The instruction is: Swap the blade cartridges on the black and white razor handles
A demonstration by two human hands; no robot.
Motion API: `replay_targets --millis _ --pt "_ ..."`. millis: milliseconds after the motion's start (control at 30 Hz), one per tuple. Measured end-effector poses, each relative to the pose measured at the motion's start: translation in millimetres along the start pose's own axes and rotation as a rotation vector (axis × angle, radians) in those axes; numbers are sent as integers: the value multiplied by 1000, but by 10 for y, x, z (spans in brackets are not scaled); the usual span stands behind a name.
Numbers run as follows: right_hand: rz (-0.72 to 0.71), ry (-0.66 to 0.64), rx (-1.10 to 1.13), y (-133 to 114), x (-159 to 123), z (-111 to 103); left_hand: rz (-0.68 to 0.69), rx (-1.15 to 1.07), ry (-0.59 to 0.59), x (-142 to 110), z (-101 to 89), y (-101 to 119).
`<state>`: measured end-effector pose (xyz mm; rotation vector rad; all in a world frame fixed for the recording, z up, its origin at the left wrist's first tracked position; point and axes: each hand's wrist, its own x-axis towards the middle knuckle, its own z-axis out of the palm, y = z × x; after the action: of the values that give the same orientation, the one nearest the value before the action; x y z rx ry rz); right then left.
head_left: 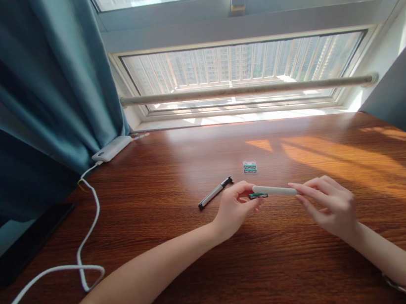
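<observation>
A: How are the hands?

B: Left hand (231,210) and right hand (331,205) pinch opposite ends of a slim, white, stick-like handle (277,190), held before the person; a small green-and-black razor cartridge (258,195) sits by the left fingertips, under the handle's left end. I can't tell if they're joined

A: Which step is this?

B: Handling handle and cartridge together, I'd judge; any move from here calls for a steady right grip and fine left-finger control

A: What's around?

B: With the handle as clock centre, a clear pack of green-striped cartridges (250,167) lies at 11 o'clock, a grey-and-black razor handle (216,193) at 9, a white plastic box (113,149) at 10

A: Anything in the way?

B: That grey-and-black handle, just beside the left hand; the looped white cable (95,201) at 9 seems no hindrance
</observation>
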<state>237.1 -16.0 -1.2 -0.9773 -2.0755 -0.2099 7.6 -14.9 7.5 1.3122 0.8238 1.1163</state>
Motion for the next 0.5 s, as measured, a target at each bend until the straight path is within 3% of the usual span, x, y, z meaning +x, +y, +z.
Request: replay_targets --millis 500 --pt "31 5 -53 36 -29 7 -50 -12 117 16 3 18"
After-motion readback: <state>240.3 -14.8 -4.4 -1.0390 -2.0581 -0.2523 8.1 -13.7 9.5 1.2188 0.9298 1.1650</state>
